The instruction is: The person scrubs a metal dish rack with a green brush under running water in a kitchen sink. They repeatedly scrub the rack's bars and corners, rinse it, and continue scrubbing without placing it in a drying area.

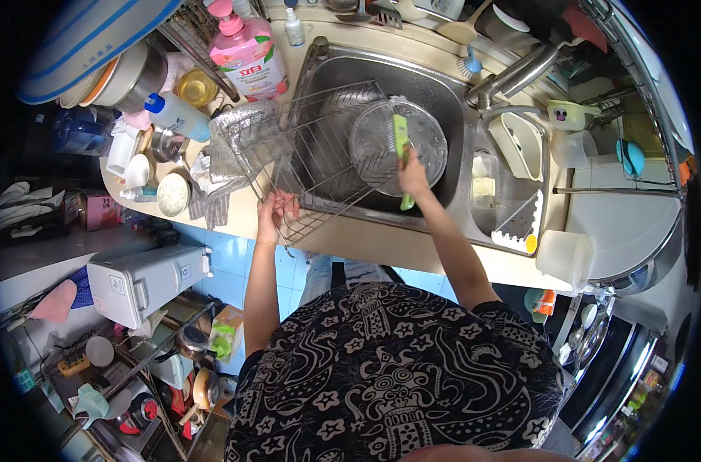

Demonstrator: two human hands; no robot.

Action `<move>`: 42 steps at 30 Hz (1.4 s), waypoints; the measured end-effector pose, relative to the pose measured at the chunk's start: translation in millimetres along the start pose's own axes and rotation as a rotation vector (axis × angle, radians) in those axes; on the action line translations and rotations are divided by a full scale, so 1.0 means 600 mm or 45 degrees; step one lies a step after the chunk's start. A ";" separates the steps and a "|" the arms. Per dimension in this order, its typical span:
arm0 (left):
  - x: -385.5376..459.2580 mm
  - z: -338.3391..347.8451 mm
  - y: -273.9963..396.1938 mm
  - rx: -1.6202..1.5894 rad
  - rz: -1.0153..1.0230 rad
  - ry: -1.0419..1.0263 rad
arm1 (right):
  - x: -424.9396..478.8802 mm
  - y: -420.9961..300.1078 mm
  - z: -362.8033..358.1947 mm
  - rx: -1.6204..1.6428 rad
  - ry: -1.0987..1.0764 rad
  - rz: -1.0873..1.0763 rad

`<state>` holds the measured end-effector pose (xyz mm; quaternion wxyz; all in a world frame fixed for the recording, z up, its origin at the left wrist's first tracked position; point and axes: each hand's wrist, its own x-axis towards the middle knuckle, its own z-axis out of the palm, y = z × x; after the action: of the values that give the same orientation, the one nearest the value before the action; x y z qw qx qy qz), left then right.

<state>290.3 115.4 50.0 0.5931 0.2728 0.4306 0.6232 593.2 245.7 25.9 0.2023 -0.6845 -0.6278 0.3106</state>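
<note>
A metal wire rack (pixel 327 167) lies tilted over the left part of the steel sink (pixel 460 173), its near corner above the counter's front edge. My left hand (pixel 277 211) grips the rack by that near left corner. In my right hand (pixel 412 173) is a green-handled scrub brush (pixel 400 130), held over the sink with its pale bristles facing left, towards the rack. Beneath the brush, a round clear basin (pixel 434 136) stands in the sink; whether bristles and wires touch I cannot tell.
The faucet (pixel 506 75) reaches in from the right rear. A pink pump bottle (pixel 252 58) stands left of the sink, near a silvery foil-like sheet (pixel 240 141) and a small patterned bowl (pixel 173 195). A small side basin (pixel 486 213) on the right holds containers.
</note>
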 end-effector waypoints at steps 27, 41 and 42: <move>-0.004 0.004 -0.001 -0.030 -0.044 0.080 | 0.102 0.011 -0.042 -0.429 -0.164 -0.057; -0.003 -0.013 -0.009 0.104 -0.052 0.080 | 0.145 0.156 -0.079 -0.058 -0.337 -0.311; -0.003 -0.016 -0.009 0.102 -0.041 0.071 | 0.146 0.148 -0.084 -0.125 -0.346 -0.206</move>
<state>285.4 111.4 41.1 0.5793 0.2720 0.4759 0.6032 694.0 326.2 -11.8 0.1060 -0.5922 -0.7170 0.3519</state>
